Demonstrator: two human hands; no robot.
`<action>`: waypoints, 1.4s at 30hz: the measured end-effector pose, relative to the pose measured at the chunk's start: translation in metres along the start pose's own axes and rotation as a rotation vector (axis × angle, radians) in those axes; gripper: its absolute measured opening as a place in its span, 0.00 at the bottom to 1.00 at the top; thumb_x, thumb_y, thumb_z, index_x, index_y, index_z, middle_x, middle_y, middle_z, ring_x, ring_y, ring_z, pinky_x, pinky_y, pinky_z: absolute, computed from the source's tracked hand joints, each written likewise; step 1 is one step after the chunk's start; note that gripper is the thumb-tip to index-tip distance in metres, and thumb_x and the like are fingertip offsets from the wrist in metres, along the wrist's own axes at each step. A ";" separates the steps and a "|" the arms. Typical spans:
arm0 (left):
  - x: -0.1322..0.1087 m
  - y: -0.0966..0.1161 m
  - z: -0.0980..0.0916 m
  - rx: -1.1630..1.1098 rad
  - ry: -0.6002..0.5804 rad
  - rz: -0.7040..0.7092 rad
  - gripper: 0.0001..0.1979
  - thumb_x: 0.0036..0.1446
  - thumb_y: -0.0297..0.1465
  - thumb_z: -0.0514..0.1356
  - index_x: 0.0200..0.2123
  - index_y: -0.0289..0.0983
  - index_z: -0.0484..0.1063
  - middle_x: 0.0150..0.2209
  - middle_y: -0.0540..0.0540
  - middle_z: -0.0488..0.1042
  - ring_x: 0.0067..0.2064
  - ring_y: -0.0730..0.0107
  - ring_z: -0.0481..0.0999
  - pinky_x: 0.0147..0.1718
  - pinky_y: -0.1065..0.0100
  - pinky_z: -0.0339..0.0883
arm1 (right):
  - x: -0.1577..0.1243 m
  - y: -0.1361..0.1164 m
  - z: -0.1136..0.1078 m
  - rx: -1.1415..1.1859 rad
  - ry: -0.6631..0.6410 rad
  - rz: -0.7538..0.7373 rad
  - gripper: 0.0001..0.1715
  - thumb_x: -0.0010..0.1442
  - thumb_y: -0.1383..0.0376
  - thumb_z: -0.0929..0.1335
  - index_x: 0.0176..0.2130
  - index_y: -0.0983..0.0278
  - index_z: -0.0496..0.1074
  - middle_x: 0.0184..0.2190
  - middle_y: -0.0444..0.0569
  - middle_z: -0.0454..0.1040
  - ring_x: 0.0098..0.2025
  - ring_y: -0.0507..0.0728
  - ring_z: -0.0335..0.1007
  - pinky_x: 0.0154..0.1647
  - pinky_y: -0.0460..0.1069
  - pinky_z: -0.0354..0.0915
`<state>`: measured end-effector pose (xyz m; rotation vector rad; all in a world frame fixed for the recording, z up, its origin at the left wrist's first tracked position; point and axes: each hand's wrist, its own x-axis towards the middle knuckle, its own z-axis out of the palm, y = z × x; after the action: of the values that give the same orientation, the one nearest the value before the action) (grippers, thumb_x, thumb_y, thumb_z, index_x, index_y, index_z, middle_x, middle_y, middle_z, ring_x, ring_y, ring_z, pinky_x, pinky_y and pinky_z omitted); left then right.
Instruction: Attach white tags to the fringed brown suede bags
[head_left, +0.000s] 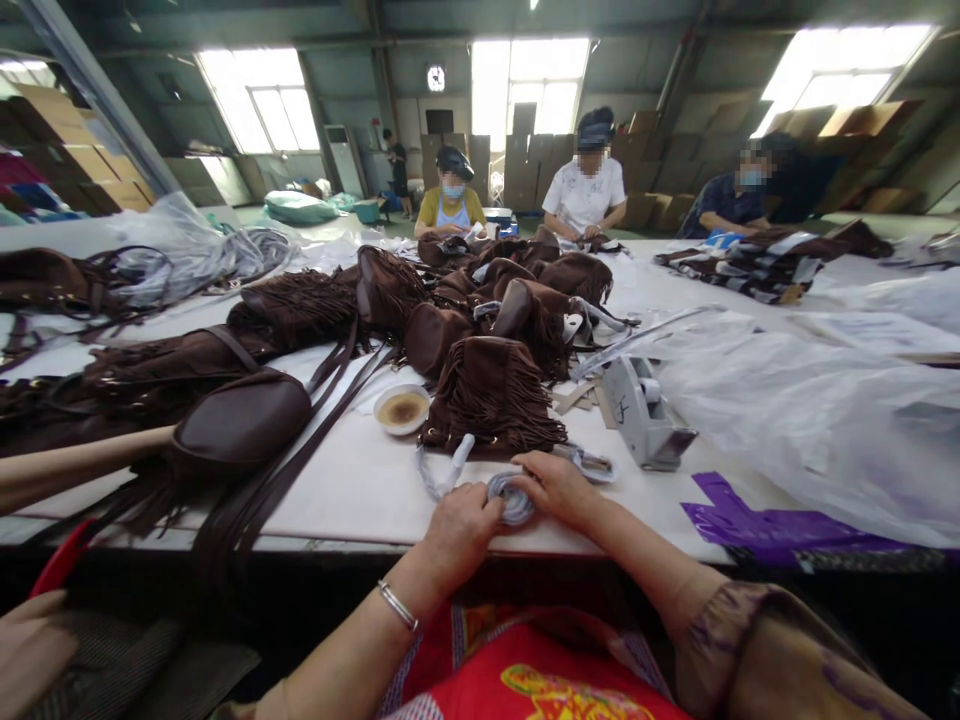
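At the near edge of the desk [330,490], the left hand [463,518] at nine o'clock and the right hand [559,487] at three pinch a grey coil [513,502] between them; a fringed bag [489,392] lies beyond, towards twelve. Winding seems the step in hand; the next move probably calls for keeping the loops snug.

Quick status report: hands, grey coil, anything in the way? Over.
Left hand and right hand both on grey coil. Coil near table edge, fringed bag just beyond. Tape dispenser off to the right, seemingly clear of hands.
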<state>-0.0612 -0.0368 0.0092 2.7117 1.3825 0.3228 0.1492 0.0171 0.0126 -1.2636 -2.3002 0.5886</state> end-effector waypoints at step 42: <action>0.008 0.046 -0.038 -1.727 -0.139 -0.566 0.26 0.50 0.51 0.68 0.36 0.33 0.71 0.22 0.48 0.71 0.18 0.79 0.62 0.17 0.76 0.53 | -0.033 -0.060 -0.052 0.256 0.191 0.065 0.10 0.58 0.75 0.63 0.33 0.63 0.72 0.31 0.46 0.76 0.34 0.54 0.72 0.38 0.46 0.65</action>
<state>-0.0292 -0.0585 0.0552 0.8941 0.9043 0.7445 0.1542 -0.0326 0.0824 -1.2177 -1.9647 0.7264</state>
